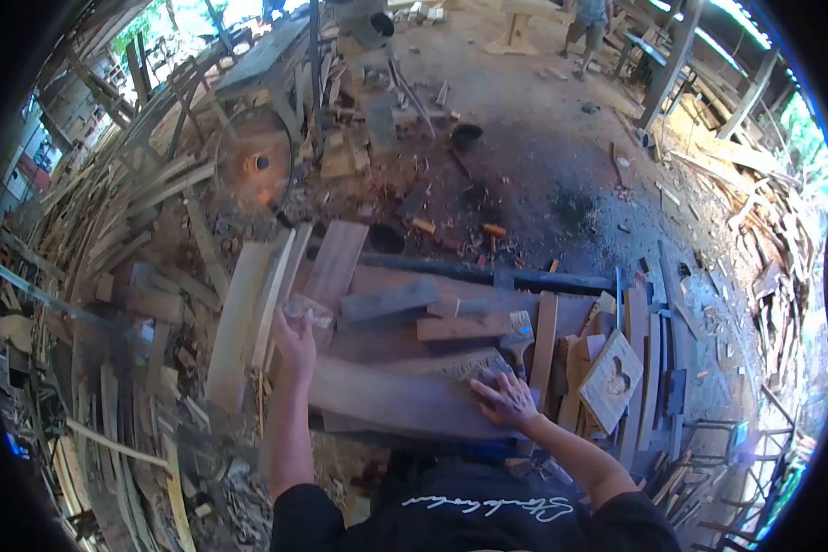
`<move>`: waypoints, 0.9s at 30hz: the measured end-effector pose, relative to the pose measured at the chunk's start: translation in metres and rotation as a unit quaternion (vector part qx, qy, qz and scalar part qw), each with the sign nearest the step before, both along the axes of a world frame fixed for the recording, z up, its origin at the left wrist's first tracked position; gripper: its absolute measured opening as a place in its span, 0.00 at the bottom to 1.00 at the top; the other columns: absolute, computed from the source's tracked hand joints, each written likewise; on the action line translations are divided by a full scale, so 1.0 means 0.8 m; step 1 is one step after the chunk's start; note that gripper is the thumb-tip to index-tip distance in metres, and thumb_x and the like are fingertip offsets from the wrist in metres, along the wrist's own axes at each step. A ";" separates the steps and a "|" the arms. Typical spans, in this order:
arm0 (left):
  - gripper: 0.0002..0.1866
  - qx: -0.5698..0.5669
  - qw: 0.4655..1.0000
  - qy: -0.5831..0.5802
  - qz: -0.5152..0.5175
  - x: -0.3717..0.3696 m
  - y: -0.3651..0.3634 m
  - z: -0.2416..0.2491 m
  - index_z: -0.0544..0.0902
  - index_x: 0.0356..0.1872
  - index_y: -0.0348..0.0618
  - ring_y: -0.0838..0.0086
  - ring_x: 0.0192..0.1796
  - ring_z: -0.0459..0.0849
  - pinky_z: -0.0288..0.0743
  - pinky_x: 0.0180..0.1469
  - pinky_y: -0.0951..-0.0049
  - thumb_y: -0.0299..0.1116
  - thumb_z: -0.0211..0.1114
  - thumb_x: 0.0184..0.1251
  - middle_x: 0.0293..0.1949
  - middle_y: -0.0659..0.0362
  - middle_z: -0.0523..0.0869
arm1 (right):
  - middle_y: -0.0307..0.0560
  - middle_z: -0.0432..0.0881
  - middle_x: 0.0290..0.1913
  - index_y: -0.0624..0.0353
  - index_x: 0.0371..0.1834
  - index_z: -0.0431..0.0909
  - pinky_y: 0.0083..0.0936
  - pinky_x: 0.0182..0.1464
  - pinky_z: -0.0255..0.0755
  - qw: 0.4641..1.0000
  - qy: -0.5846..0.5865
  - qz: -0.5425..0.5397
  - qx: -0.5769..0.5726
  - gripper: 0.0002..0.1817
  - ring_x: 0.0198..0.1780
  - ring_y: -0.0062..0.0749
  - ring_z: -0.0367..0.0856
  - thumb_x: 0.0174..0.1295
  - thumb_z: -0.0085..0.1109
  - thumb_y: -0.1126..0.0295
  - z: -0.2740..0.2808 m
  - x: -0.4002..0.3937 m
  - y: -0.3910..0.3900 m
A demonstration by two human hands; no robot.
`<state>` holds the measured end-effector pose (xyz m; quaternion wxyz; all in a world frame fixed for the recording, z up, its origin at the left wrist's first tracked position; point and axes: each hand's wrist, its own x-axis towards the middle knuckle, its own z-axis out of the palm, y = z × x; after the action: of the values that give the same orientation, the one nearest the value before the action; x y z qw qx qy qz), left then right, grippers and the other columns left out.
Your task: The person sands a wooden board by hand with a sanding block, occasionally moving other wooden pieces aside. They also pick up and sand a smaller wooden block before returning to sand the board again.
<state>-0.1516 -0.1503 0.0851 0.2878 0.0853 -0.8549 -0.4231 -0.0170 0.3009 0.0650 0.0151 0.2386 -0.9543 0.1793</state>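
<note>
A wide, slightly curved wooden plank [396, 397] lies across the work surface in front of me, its face smeared by blur. My right hand [508, 401] rests on its right part, fingers spread, close to a flat brush [522, 339] and a marked board [465, 366]. Beyond the plank's left end, my left hand [296, 342] is raised with thumb and fingers around a small wooden block [316, 311]; part of that grip is hidden. Tall boards [281, 294] stand just left of it. Several wood offcuts [388, 302] lie behind the plank.
A square wooden piece with a heart-shaped hollow [614, 381] sits at the right beside upright strips. A round, blurred disc [256, 164] stands at the back left. Scrap wood piles [129, 230] flank both sides. A person [589, 28] stands far back.
</note>
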 end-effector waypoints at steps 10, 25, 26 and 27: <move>0.19 0.062 0.997 0.047 -0.010 0.133 0.186 0.096 0.74 0.59 0.39 0.59 0.48 0.88 0.81 0.47 0.62 0.32 0.67 0.73 0.45 0.48 0.86 | 0.55 0.75 0.49 0.41 0.70 0.73 0.50 0.52 0.74 0.996 0.003 0.046 -0.072 0.35 0.51 0.56 0.77 0.54 0.70 0.65 -0.004 0.001 0.001; 0.27 0.366 0.914 -0.023 0.173 0.399 0.265 0.017 0.71 0.64 0.44 0.80 0.38 0.85 0.79 0.41 0.75 0.24 0.71 0.66 0.43 0.59 0.85 | 0.60 0.72 0.48 0.41 0.75 0.66 0.54 0.53 0.72 0.996 0.039 0.079 -0.029 0.38 0.51 0.62 0.75 0.59 0.68 0.63 -0.029 -0.001 0.007; 0.27 0.365 0.913 -0.020 0.182 0.414 0.259 -0.002 0.71 0.64 0.44 0.80 0.38 0.85 0.79 0.41 0.75 0.24 0.71 0.66 0.43 0.59 0.85 | 0.60 0.72 0.48 0.41 0.75 0.66 0.54 0.53 0.72 0.995 0.039 0.088 -0.031 0.38 0.51 0.62 0.75 0.59 0.68 0.63 -0.031 -0.002 0.008; 0.26 0.297 0.927 -0.041 0.224 0.427 0.253 -0.023 0.73 0.63 0.45 0.76 0.39 0.85 0.80 0.41 0.73 0.25 0.71 0.65 0.44 0.57 0.85 | 0.60 0.72 0.48 0.42 0.74 0.66 0.53 0.53 0.72 0.994 0.048 0.095 -0.033 0.37 0.51 0.62 0.75 0.59 0.68 0.63 -0.029 -0.002 0.008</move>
<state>0.1902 0.0524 0.0669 0.3012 0.3738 -0.6600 -0.5778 -0.0185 0.3071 0.0418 0.0516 0.3357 -0.9191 0.1998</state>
